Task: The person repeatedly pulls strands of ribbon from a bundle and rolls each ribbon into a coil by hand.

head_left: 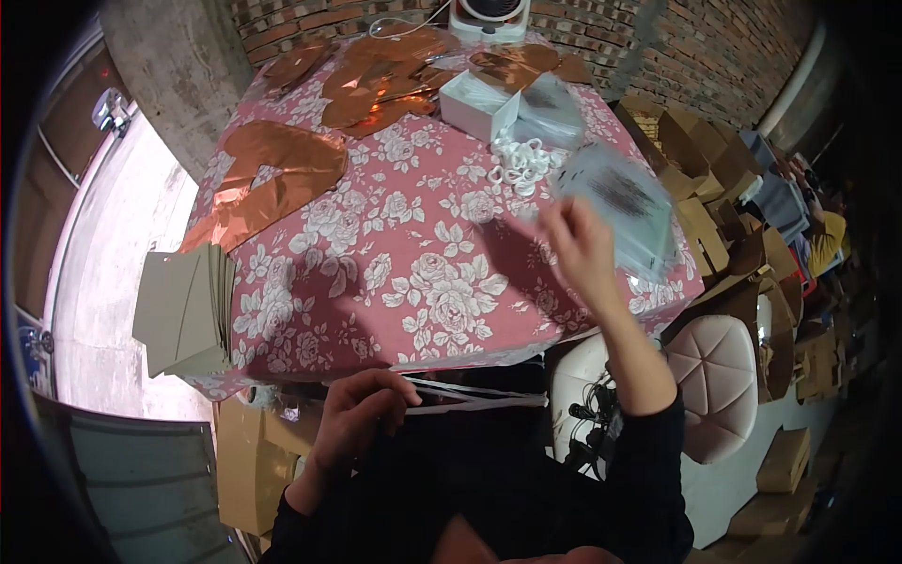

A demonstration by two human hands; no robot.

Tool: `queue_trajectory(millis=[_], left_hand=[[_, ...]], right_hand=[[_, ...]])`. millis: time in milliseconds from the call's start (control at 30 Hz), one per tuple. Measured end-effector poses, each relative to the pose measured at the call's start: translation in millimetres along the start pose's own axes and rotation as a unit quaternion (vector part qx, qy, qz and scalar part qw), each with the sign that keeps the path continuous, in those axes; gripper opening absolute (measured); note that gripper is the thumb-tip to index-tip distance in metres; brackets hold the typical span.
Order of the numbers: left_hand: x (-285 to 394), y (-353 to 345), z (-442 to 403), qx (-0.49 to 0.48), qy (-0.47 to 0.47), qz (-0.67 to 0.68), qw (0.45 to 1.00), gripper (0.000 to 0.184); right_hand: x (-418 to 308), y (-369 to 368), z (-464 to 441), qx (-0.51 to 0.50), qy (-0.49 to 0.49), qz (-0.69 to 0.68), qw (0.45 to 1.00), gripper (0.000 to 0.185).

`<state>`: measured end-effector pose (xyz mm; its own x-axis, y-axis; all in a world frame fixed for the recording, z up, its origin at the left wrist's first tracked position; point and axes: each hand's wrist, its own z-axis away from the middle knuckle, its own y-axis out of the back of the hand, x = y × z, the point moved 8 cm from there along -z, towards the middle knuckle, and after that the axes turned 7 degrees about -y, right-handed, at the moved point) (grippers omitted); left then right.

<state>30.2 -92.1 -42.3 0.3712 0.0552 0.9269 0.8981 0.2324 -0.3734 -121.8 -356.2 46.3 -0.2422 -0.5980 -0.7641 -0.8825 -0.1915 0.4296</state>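
Observation:
My left hand (366, 409) is low at the table's front edge, its fingers curled and closed. Thin white ribbon strips (479, 395) run from its fingertips to the right across my dark clothing. My right hand (581, 246) is raised over the right side of the table, slightly blurred, with the fingers bent inward; anything inside them is hidden. Beside it lies a stack of clear plastic packets (625, 207) with dark print. A pile of small white rings (521, 164) sits just beyond, in front of an open white box (479, 105).
A pink floral cloth covers the table (451, 301). Copper foil balloons (272, 174) lie at the left and back. Grey-brown card sheets (183, 305) stand at the left corner. Right of the table are a padded stool (711, 385) and cardboard boxes (695, 141); a fan (489, 19) stands behind.

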Motion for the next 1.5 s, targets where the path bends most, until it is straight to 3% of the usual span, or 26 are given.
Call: queue_trajectory(millis=[100,167,267,333,400,467,533,633,733,767,833,867,933,1033,1267,1500], left_hand=[[-4.0,1.2,2.5,0.036,0.026,-0.035,0.998,0.021],[-2.4,4.0,5.5,0.041,0.033,-0.064,0.997,0.02],[-10.4,24.2,13.1,0.073,0.032,-0.074,0.994,0.019],[-20.1,39.5,21.3,0.105,0.039,-0.076,0.991,0.019],[-30.2,49.8,29.0,0.113,0.071,-0.104,0.986,0.019],[-37.7,53.4,32.2,0.116,0.094,-0.141,0.979,0.02],[-50.6,58.6,33.9,0.117,0.127,-0.16,0.972,0.021],[-80.2,72.7,33.7,0.103,0.166,-0.197,0.961,0.022],[-100.8,79.0,30.9,0.085,0.185,-0.239,0.949,0.022],[-106.4,80.6,30.3,0.082,0.19,-0.264,0.942,0.023],[-122.0,86.0,31.1,0.074,0.19,-0.277,0.939,0.023],[-126.0,87.2,31.4,0.068,0.188,-0.291,0.936,0.023],[-127.3,86.1,33.4,0.065,0.186,-0.298,0.934,0.023],[-134.7,92.1,35.1,0.061,0.18,-0.316,0.93,0.024],[-137.9,96.6,36.4,0.057,0.197,-0.373,0.905,0.026],[-152.3,104.6,41.6,0.053,0.199,-0.404,0.891,0.029]], right_hand=[[48.6,1.3,-51.7,0.036,0.006,0.068,0.997,0.015],[69.8,-7.4,-62.1,-0.031,-0.036,0.21,0.977,0.02],[62.6,14.9,-40.8,-0.011,0.019,0.231,0.973,0.025],[25.0,27.9,-6.9,0.016,0.054,0.119,0.991,0.022],[-4.1,30.4,33.5,-0.069,0.007,0.118,0.991,0.018],[-2.8,22.5,80.1,-0.201,-0.005,-0.005,0.98,0.022],[2.4,-0.9,124.7,-0.392,-0.062,-0.091,0.914,0.02],[38.9,-38.0,187.4,-0.549,-0.092,-0.002,0.831,0.011],[103.7,-50.1,220.4,-0.527,-0.164,0.096,0.828,0.008],[125.7,-54.6,230.8,-0.527,-0.166,0.096,0.828,0.008],[159.9,-51.9,226.2,-0.426,-0.109,0.181,0.88,0.004],[169.6,-54.1,228.1,-0.427,-0.11,0.181,0.879,0.004],[192.2,-54.8,229.7,-0.395,-0.263,0.065,0.878,0.008],[201.7,-65.7,235.3,-0.389,-0.297,0.049,0.871,0.009],[186.7,-110.9,249.2,-0.417,-0.248,-0.03,0.874,0.006],[154.3,-158.1,252.4,-0.422,-0.192,0.0,0.886,0.007]])
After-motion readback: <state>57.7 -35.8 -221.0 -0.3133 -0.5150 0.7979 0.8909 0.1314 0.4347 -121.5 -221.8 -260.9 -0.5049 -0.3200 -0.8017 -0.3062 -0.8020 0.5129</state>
